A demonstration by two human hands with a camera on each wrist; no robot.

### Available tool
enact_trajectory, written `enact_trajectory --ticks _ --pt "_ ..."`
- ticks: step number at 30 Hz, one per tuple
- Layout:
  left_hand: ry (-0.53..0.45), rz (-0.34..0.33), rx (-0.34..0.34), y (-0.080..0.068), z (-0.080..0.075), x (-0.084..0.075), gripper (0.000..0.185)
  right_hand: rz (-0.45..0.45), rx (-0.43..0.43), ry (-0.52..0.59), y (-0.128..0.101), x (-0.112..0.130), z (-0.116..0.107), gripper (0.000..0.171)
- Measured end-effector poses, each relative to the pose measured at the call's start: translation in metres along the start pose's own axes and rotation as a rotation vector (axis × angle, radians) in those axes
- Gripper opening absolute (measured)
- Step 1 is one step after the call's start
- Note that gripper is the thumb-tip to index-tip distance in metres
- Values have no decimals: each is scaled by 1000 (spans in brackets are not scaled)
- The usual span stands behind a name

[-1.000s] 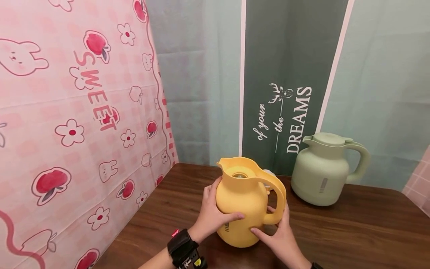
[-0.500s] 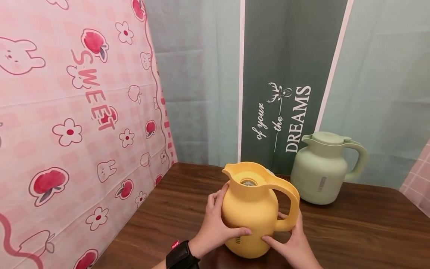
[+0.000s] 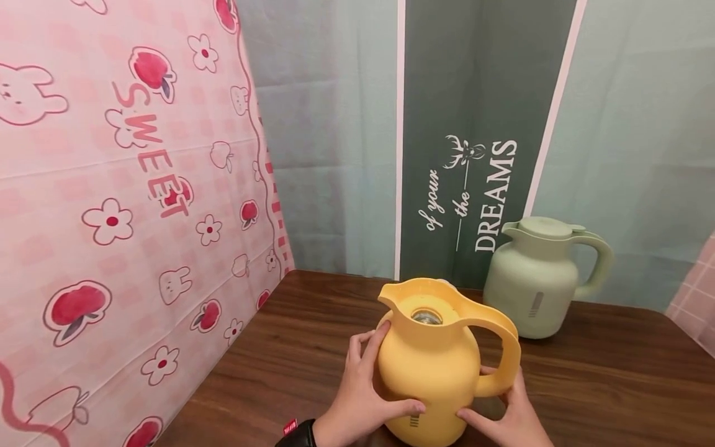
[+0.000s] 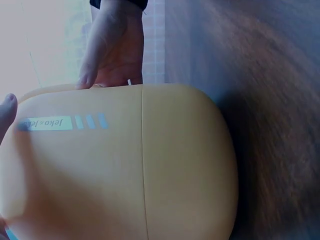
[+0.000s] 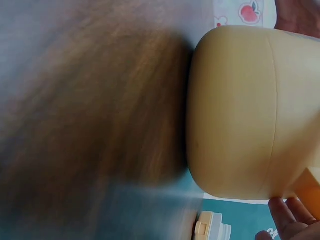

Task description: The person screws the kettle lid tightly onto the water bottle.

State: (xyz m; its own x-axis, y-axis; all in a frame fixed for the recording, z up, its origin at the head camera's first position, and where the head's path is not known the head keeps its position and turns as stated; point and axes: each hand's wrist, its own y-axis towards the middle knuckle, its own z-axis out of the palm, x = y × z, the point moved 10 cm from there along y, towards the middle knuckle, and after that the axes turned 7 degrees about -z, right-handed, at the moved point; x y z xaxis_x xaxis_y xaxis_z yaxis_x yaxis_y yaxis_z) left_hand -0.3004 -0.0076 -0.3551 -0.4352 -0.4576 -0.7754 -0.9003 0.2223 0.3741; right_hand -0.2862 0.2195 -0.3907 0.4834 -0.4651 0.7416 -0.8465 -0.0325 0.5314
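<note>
— Head view first: what sits between the fingers?
— A yellow jug (image 3: 438, 366), lidless, upright on the wooden counter (image 3: 603, 379). The left hand (image 3: 363, 397) curls round its left flank, thumb across the front; the right hand (image 3: 511, 413) cups the right side just under the handle, fingers lightly bent against the body.
— Anything inside?
— Only a round metal mouth shows down the neck; contents cannot be told.
— Its make?
— Matte, smooth, bulbous, with a pointed spout and looped handle. The left wrist view shows a seam and a small label (image 4: 47, 123) by the thumb tip.
— Beyond the fingers?
— A pale green jug (image 3: 536, 279), lid on, same shape, well apart.
</note>
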Motion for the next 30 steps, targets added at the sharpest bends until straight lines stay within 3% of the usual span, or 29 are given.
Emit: enact_trajectory --ticks 8,14,23,26,30 --pt "-10 15 5 -8 -2 -7 96 -37 15 78 -5 1 -3 125" --pt "-61 -44 29 -10 -1 -5 83 -41 33 92 -7 -2 -6 126" --pt "-30 5 21 -14 -3 -9 81 -66 59 162 -9 -2 -7 125" --pt "-57 -12 52 -12 -5 -4 84 -74 70 168 -9 -5 -6 124" --pt "-149 -47 129 -3 -4 10 93 -88 125 222 -7 -34 -3 117"
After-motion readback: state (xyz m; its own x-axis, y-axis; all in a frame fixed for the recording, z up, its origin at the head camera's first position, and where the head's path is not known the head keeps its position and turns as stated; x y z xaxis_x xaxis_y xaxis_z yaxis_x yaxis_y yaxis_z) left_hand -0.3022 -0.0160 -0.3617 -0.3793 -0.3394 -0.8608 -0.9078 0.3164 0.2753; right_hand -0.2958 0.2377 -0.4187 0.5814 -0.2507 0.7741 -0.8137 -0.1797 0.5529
